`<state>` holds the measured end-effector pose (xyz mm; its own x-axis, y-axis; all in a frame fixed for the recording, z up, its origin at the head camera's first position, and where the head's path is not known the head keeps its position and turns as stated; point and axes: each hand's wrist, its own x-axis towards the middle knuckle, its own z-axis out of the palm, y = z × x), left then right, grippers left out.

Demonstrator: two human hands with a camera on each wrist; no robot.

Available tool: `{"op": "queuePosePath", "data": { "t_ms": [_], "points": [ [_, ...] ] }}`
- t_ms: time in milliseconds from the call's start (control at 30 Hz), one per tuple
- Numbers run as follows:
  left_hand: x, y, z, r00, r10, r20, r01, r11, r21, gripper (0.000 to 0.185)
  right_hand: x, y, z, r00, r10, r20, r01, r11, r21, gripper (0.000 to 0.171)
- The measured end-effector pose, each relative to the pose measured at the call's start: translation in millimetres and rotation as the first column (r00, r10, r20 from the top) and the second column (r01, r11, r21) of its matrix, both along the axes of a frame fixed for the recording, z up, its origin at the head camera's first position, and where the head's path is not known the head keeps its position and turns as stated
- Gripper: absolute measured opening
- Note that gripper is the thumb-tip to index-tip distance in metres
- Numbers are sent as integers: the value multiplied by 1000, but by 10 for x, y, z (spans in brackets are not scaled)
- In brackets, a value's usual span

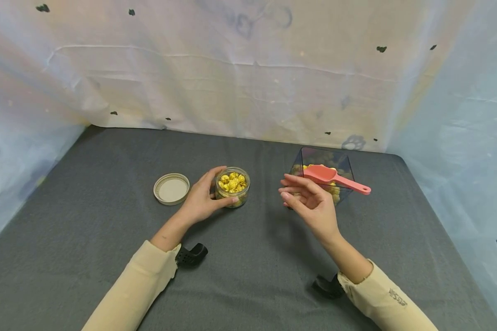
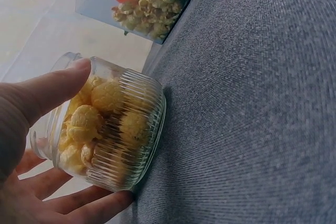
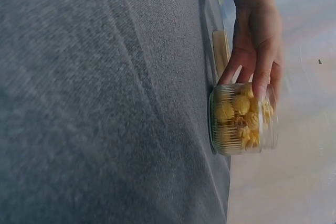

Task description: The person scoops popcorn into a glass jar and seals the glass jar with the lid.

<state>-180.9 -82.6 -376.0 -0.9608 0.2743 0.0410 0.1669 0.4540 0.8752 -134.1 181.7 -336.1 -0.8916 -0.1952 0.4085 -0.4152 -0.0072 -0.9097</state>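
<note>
My left hand grips a small ribbed glass jar full of yellow popcorn, thumb on the near side and fingers round the far side; it stands upright on the grey table. In the left wrist view the thumb lies on the jar. The right wrist view shows the same jar under the left hand. My right hand hovers with relaxed fingers and holds nothing, just in front of a clear square container of popcorn with a pink scoop lying across it.
A beige jar lid lies flat to the left of the jar. Pale sheeting walls the table at the back and both sides. The clear container sits just beyond the jar.
</note>
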Motion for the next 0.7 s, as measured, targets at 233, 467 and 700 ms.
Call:
{"op": "queuePosePath", "data": {
  "t_ms": [233,467,700],
  "points": [
    [-4,-3,-2,1000,2,1,-2,1000,-6,86,-78,-103,-77,998,63,1,-63,997,43,47],
    [-12,-1,-14,1000,6,-2,-6,1000,-11,87,-172,-170,-146,993,114,32,-117,985,126,52],
    [-8,-8,-11,1000,4,-14,-4,1000,-19,88,-294,-231,-247,973,159,169,-186,969,163,61]
  ]
}}
